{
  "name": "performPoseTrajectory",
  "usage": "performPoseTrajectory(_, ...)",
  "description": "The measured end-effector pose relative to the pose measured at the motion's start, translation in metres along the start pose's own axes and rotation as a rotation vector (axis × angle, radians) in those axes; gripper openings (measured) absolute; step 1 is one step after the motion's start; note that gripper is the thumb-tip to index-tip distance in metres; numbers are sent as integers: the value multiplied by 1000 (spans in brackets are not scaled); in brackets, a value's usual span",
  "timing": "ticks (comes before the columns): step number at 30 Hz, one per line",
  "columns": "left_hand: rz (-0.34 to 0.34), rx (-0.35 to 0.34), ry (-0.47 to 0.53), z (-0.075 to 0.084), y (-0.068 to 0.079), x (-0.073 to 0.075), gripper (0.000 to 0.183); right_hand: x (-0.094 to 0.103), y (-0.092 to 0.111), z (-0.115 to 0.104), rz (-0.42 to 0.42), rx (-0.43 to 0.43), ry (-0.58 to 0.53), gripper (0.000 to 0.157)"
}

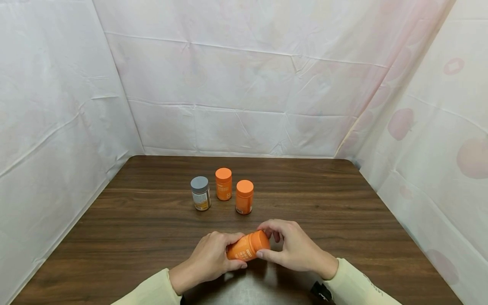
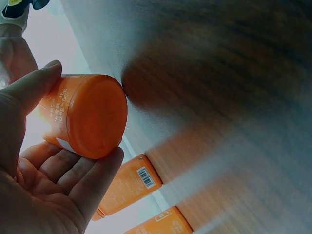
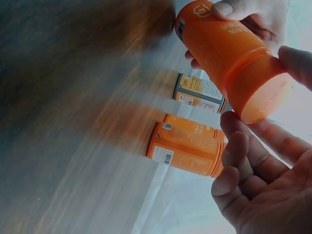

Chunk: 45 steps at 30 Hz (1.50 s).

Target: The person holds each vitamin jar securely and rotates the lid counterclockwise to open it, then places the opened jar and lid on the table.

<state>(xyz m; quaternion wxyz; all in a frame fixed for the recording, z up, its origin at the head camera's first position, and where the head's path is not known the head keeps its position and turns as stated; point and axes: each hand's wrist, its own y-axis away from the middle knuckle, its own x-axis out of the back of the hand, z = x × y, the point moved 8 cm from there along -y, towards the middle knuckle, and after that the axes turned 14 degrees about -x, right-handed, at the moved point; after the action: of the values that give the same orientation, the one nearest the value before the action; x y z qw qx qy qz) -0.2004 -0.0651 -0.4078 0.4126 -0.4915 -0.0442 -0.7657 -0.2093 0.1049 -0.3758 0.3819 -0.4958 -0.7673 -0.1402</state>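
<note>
An orange bottle [image 1: 243, 249] with white print is held tilted low over the near part of the table, its cap [image 1: 260, 240] toward the right. My left hand [image 1: 213, 256] grips the body, thumb on one side and fingers on the other; the bottle's base [image 2: 100, 117] faces the left wrist camera. At the cap end, my right hand [image 1: 295, 250] pinches the rim between thumb [image 3: 296, 66] and fingertips, the other fingers curled loosely below. The cap is on the bottle.
Beyond the hands stand two upright orange bottles, a nearer one [image 1: 244, 198] and a farther one [image 1: 223, 184]. Left of them is a grey-capped bottle [image 1: 200, 194]. The dark wooden table [image 1: 152, 228] is bordered by pale hanging sheets [image 1: 236, 76] at the back and sides.
</note>
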Motion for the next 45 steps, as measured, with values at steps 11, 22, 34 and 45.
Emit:
performPoseTrajectory(11,0,-10,-16,1,0,0,43,3,4,-8,9,108,-21,48)
performPoseTrajectory(22,9,-9,-22,0,0,1,45,4,6,-13,41,213,-42,64)
performPoseTrajectory(34,10,-7,-23,0,0,0,45,5,5,-12,49,166,-22,57)
performPoseTrajectory(45,-3,18,-6,-2,0,-1,46,4,0,7,27,-91,49,48)
